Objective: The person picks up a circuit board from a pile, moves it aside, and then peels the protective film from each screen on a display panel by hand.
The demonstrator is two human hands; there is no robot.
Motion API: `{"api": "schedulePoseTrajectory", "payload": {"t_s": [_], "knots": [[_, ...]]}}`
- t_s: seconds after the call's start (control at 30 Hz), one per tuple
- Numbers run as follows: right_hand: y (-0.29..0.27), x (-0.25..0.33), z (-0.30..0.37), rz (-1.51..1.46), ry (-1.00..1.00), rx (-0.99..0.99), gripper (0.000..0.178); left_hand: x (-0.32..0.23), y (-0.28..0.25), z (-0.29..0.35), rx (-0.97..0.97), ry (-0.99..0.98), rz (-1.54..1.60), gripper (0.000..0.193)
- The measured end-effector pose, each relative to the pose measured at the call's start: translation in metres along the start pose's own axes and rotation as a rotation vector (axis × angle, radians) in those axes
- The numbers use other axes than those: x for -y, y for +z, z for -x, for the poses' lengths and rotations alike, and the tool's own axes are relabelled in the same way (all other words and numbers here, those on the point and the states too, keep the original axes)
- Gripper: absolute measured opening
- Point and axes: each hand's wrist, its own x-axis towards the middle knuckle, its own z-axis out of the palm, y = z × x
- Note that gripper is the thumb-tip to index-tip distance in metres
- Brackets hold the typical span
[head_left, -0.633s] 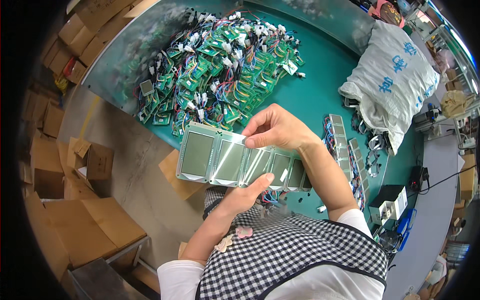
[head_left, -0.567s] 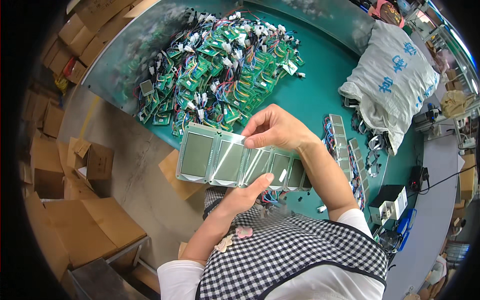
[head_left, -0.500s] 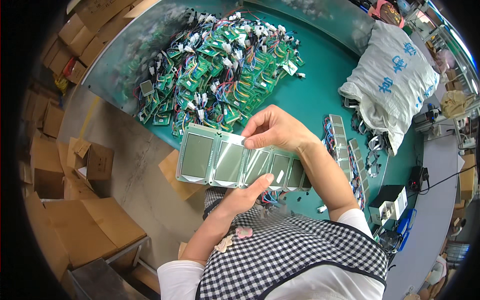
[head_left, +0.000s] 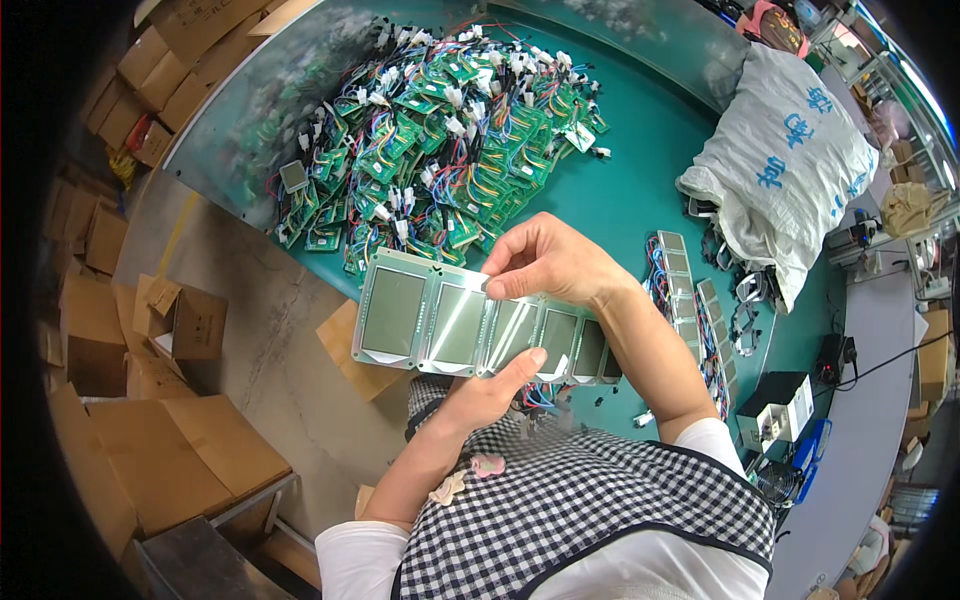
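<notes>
A long circuit board panel (head_left: pixel 393 313) with several grey LCD screens in a row is held in front of me, over the near edge of the bench. My left hand (head_left: pixel 490 396) grips its lower edge, thumb on the front and the other fingers hidden behind it. My right hand (head_left: pixel 550 262) pinches the upper edge near the second and third screens, its forearm passing over the panel's right end. Colored wires (head_left: pixel 541 397) hang below the panel. Just beyond it lies a large heap of small green circuit boards (head_left: pixel 450 140) with wires and white connectors.
On the green bench (head_left: pixel 630 190), more LCD panels (head_left: pixel 680 285) with wires lie to the right. Behind them is a stuffed white woven sack (head_left: pixel 780 150). A black-and-white device (head_left: pixel 778 408) stands at the right. Cardboard boxes (head_left: pixel 185 450) crowd the floor at left.
The panel has barely shifted, with a slight change in tilt and in the glare on its screens. Both hands keep nearly the same grip.
</notes>
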Motion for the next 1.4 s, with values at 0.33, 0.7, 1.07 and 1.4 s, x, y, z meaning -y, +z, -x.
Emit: {"api": "schedulePoseTrajectory", "payload": {"t_s": [0.33,0.7,1.07,1.4], "knots": [[0.002,0.002,0.002,-0.008,0.003,-0.006,0.015,-0.001,0.002,-0.001,-0.019,0.018,-0.004,0.023],[0.008,0.001,0.002,-0.028,-0.040,-0.031,0.016,-0.002,0.003,-0.002,-0.062,0.050,-0.025,0.017],[0.018,0.003,0.001,0.151,-0.068,-0.123,0.025,0.004,-0.002,-0.007,-0.002,0.015,-0.081,0.023],[0.034,0.007,0.021,0.743,-0.617,-0.537,0.021,-0.013,-0.003,-0.025,-0.177,0.525,-0.458,0.018]]}}
